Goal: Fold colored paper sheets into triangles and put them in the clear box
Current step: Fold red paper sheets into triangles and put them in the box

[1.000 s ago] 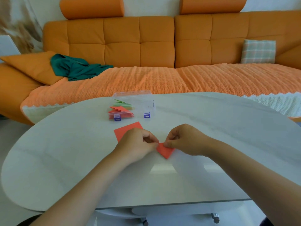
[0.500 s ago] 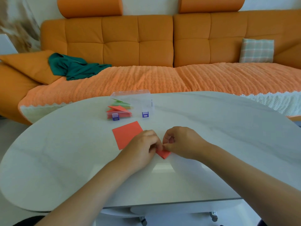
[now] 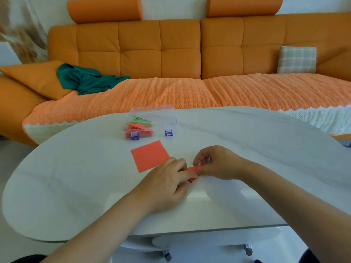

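An orange sofa (image 3: 140, 52) fills the far side of the view, its seat under a ribbed orange throw (image 3: 190, 92). In front of it stands the pale oval bench (image 3: 76, 186), which carries all the paper. On the sofa at 10 o'clock lies a crumpled green cloth (image 3: 85, 80) against an orange pillow (image 3: 36, 76), and at 2 o'clock a checked cushion (image 3: 297, 59) leans on the backrest. The clear box (image 3: 161, 112) sits on the bench towards its far edge, at about 11 o'clock from the hands, with two purple clasps on its near side. Folded pieces lie in its left part, the red ones (image 3: 139, 130) nearest and the green ones (image 3: 141, 120) behind them. A flat red square sheet (image 3: 150, 155) lies between the box and the hands, one corner pointing away and its near right corner hidden under the left hand (image 3: 167, 185). That hand lies knuckles up, its fingers curled down onto the paper (image 3: 193, 169), a small red folded piece that rests on the bench at the middle of the near half. The right hand (image 3: 218, 164) meets it from 3 o'clock, fingers bent and pinching the same paper from the other side. Only a narrow red strip and one point at 6 o'clock show between the two hands, so its full shape cannot be told.
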Available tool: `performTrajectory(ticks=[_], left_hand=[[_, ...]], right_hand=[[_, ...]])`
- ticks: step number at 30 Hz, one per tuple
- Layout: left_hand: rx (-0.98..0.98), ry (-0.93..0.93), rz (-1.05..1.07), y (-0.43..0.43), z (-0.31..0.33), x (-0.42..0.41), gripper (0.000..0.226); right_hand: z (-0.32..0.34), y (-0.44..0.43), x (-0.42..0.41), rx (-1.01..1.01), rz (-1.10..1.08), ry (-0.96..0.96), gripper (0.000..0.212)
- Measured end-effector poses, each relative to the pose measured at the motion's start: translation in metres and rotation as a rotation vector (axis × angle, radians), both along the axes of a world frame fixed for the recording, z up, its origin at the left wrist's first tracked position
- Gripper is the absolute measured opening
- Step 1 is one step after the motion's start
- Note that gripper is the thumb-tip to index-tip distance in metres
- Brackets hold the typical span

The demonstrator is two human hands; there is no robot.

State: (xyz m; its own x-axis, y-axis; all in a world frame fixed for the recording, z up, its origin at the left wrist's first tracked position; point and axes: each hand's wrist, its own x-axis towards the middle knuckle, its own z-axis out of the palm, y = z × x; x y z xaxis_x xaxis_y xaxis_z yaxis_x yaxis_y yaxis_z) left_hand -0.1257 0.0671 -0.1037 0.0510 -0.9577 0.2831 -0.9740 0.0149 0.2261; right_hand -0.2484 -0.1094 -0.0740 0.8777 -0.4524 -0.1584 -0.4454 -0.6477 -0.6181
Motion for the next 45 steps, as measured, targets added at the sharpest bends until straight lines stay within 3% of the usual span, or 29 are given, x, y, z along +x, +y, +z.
performTrajectory(ticks=[20,31,33,35,39,45], left_hand=[[0.088,0.034,0.046,0.0,0.005,-0.007,0.043],[0.111,0.074,0.086,0.0,0.003,-0.01,0.048],[0.107,0.079,0.093,-0.001,0.002,-0.011,0.047],[0.097,0.07,0.1,-0.002,0.001,-0.011,0.045],[0.095,0.079,0.108,-0.004,0.0,-0.013,0.047],[0.085,0.165,0.081,0.007,-0.002,-0.01,0.04]], right_hand=[[0.002,-0.014,0.001,-0.021,-0.009,0.047,0.015],[0.003,-0.012,0.004,0.065,-0.162,0.021,0.038],[0.001,-0.01,0.002,0.089,-0.176,0.006,0.033],[-0.002,-0.008,0.0,0.099,-0.158,0.003,0.013],[-0.004,-0.007,-0.002,0.024,-0.098,0.044,0.034],[0.0,-0.007,0.001,0.001,-0.1,0.058,0.028]])
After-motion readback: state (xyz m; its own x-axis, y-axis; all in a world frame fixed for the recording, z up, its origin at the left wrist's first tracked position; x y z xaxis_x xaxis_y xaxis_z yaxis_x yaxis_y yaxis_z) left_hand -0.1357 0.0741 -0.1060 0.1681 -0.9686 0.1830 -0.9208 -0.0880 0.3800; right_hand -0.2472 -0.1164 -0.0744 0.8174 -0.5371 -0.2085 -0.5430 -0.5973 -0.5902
